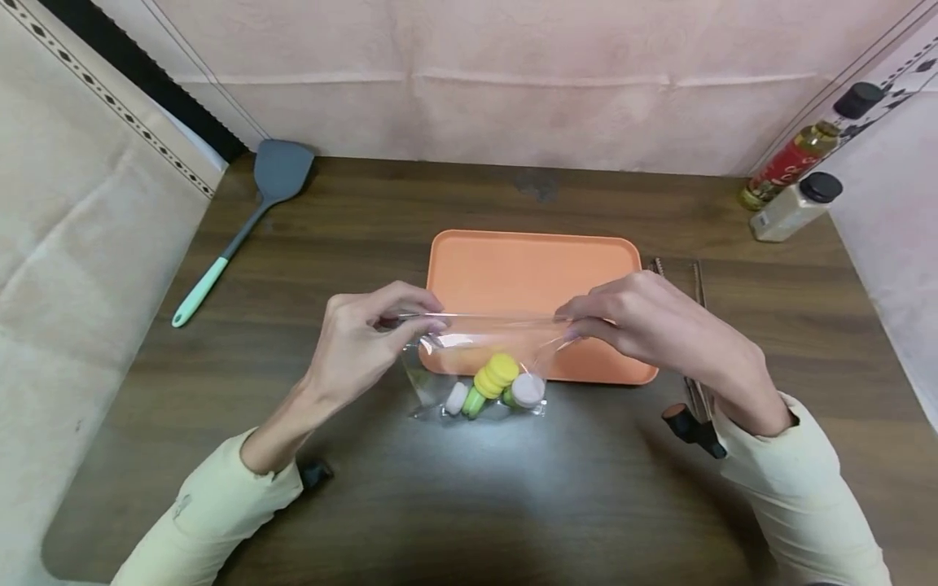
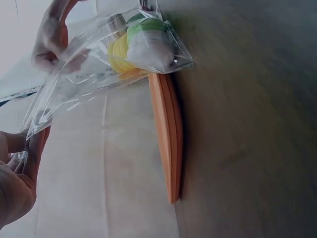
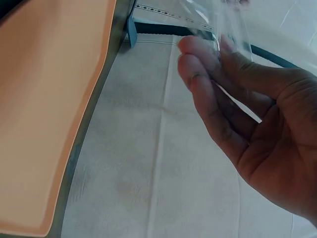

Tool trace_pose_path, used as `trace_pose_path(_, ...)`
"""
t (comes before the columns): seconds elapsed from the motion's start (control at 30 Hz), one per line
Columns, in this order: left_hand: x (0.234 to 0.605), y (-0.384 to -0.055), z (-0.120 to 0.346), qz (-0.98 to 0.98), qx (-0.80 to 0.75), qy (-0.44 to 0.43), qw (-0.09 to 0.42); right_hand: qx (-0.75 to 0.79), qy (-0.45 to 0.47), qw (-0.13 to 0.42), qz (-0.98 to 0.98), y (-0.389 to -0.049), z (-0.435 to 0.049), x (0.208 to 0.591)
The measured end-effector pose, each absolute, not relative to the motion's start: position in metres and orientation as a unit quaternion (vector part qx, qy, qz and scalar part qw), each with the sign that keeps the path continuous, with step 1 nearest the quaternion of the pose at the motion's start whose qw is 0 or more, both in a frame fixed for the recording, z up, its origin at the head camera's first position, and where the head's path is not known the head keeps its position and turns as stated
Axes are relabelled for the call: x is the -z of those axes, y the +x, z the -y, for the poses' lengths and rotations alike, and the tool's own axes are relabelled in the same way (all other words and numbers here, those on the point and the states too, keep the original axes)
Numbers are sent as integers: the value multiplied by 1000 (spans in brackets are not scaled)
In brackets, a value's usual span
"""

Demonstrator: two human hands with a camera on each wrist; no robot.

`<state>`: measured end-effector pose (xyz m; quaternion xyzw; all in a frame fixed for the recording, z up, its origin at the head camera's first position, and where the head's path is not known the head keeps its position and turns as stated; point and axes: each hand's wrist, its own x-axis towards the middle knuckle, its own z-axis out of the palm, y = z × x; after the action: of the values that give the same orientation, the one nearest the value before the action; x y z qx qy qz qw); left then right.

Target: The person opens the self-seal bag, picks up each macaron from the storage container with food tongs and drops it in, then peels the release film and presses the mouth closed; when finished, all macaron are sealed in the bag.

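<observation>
A clear plastic bag (image 1: 479, 399) hangs between my two hands, its top edge stretched taut. Inside it, at the bottom, lie yellow round slices (image 1: 501, 370), white pieces (image 1: 528, 391) and green pieces (image 1: 473, 403). My left hand (image 1: 374, 330) pinches the bag's left top corner between thumb and fingers. At the opposite corner, my right hand (image 1: 637, 321) pinches the edge the same way; the right wrist view shows its thumb and fingertips meeting on the film (image 3: 218, 29). Behind the bag, an orange tray (image 1: 535, 264) lies flat on the table, partly covered by bag and hands.
A grey turner with a mint handle (image 1: 201, 289) lies at the back left of the wooden table (image 1: 366, 505). Metal tongs (image 1: 699, 285) lie right of the tray, partly under my right forearm. A red-labelled bottle (image 1: 791, 163) and a black-capped jar (image 1: 787, 213) stand back right.
</observation>
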<state>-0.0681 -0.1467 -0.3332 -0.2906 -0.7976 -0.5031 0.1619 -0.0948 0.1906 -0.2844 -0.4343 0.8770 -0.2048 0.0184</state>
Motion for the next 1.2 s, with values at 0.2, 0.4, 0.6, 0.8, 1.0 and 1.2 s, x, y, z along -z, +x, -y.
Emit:
trace_pose_path(0.2, 328, -56, 177, 821, 496, -229, 163, 238, -491, 101, -832, -112, -162, 282)
trace_pose_path(0.4, 335, -84, 229, 875, 423, -141, 189, 308, -472, 183, -806, -166, -97, 296)
trace_pose_path(0.6, 356, -143, 271, 913, 378, -69, 138, 318, -413, 202, -829, -225, -40, 331)
trace_pose_path(0.8, 374, -184, 291, 934, 349, -62, 43, 214, -391, 143, -884, -253, -15, 357)
trace_pose_path(1.0, 380, -206, 301, 938, 337, -58, -63, 156, -382, 121, -903, -267, -3, 370)
trace_pose_path(1.2, 381, -220, 307, 937, 307, -51, -157, 99, -347, 170, -917, -273, 12, 370)
